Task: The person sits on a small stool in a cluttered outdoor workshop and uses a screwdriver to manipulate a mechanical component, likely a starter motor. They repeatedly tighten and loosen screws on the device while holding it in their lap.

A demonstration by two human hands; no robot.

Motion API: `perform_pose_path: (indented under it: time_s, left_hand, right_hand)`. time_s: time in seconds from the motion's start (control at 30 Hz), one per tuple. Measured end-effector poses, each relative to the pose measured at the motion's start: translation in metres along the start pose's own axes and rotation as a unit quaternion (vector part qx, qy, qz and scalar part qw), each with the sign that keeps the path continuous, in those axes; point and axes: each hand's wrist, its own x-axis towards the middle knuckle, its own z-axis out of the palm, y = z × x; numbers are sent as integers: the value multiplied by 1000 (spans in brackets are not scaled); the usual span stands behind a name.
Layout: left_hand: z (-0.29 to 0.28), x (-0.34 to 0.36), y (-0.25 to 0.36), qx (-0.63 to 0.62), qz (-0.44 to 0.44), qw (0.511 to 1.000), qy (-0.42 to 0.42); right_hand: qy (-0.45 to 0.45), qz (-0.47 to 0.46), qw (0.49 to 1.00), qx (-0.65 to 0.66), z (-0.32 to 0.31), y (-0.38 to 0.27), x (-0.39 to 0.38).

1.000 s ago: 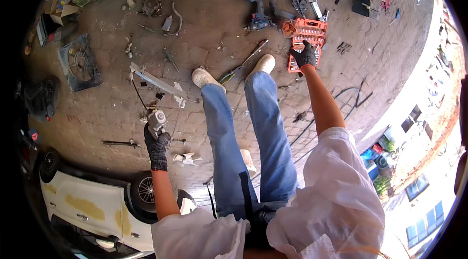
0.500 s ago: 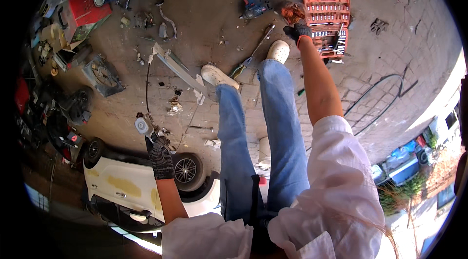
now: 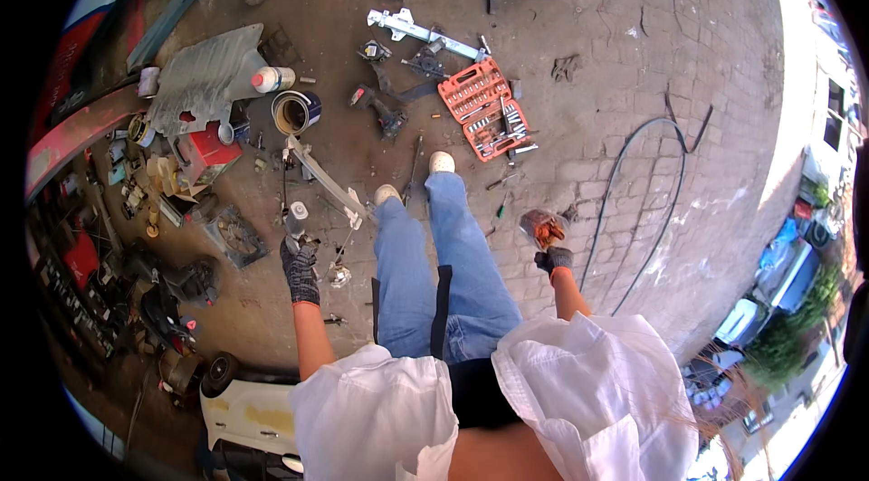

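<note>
My left hand (image 3: 300, 273), in a dark grey knitted glove, is closed around a mechanical part with a pale rounded cap (image 3: 298, 209). A thin black cable runs up from that part toward a long curved grey rail (image 3: 324, 175). My right hand (image 3: 554, 259), in a dark glove with an orange cuff, is closed on a see-through container (image 3: 543, 227) with orange-red contents; whether it is a bag or a tub I cannot tell. Beyond my feet lies an opened orange socket set case (image 3: 487, 108) with metal tools in it.
A cordless drill (image 3: 380, 112), a paint can (image 3: 296, 112) and a silver metal bar (image 3: 425, 34) lie ahead. A black hose (image 3: 625, 164) loops over the paving on the right. Car parts and a red box (image 3: 214, 152) crowd the left. A white car (image 3: 249, 413) stands at lower left.
My view has shifted, showing more ground ahead. My right hand has come back from the socket set case to my right side with the see-through container. The left hand keeps its part.
</note>
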Motion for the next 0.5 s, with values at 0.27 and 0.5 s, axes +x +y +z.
perform_pose_path:
  time_s: [0.27, 0.5]
  left_hand:
    - [81, 8, 85, -9, -5, 990, -143]
    - [219, 45, 219, -249, -167, 953, -41]
  right_hand:
    - [47, 184, 974, 122, 5, 142, -115]
    - [196, 194, 946, 168, -62, 233, -108]
